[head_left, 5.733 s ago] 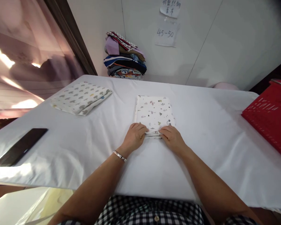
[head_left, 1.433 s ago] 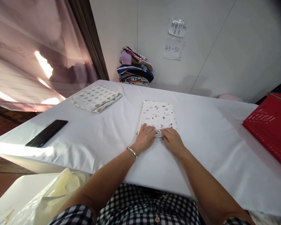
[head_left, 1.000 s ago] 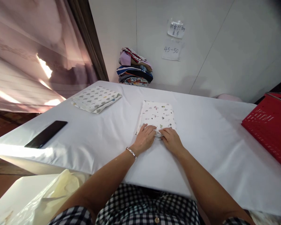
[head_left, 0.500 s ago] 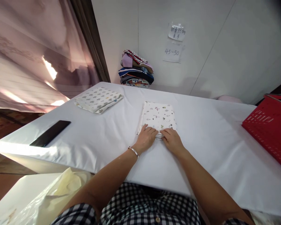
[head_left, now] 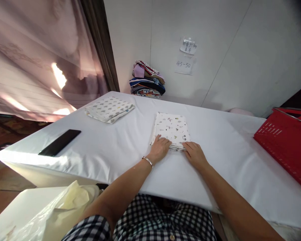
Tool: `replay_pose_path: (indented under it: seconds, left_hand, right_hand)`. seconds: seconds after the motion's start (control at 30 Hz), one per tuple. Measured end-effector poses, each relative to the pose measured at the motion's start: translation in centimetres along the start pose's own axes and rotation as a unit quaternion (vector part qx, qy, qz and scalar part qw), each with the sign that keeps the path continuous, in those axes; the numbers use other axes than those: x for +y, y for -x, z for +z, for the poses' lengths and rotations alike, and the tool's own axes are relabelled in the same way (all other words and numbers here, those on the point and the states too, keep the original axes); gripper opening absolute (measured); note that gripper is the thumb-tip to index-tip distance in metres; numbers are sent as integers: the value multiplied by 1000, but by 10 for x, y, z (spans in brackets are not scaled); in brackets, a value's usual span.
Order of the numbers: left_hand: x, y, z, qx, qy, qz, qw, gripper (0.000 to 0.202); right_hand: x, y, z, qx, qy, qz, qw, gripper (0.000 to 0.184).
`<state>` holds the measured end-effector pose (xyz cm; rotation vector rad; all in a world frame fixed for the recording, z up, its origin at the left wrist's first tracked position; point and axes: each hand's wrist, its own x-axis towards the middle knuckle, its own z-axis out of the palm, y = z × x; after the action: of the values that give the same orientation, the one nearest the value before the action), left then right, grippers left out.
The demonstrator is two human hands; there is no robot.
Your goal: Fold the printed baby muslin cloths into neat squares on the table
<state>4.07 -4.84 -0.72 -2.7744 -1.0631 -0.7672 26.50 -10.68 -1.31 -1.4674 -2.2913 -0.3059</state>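
A white cloth [head_left: 171,129] printed with small coloured motifs lies folded into a layered rectangle at the middle of the table. My left hand [head_left: 161,147], with a silver bracelet at the wrist, rests over its front left part. The fingers bend over the front edge, and the thumb is mostly hidden. At the front right corner, my right hand [head_left: 195,154] has its fingertips on the top layer and its thumb low against the edge. Both hands look closed on the cloth's near edge. Layered folds show between them.
Another folded cloth [head_left: 110,109] with grey shapes lies back left on the white-covered table [head_left: 130,144]. Nearer is a black phone-like slab [head_left: 60,143]. A red basket [head_left: 283,140] stands right, a clothes pile [head_left: 147,80] by the wall, and yellowish plastic [head_left: 70,204] on a lower surface.
My right hand has slid right along the cloth's front edge to its corner, widening the gap between my hands. My left hand stays near the front left. The view has shifted slightly.
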Motion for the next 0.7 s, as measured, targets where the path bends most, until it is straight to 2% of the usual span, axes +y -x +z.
replay_pose_path:
  seconds: [0.17,0.5,0.7]
  left_hand:
    - [0,1,0,1,1,4,1000,25]
    - [0,3,2,-10,-6,-14,1000,24]
    - [0,12,-9,-16,-16,-30,999,25]
  right_hand:
    - [12,23,-3,22,20,50,998,37]
    - [4,17,5,22,30,108,993,33]
    - [4,23,6,35,13,134,990,33]
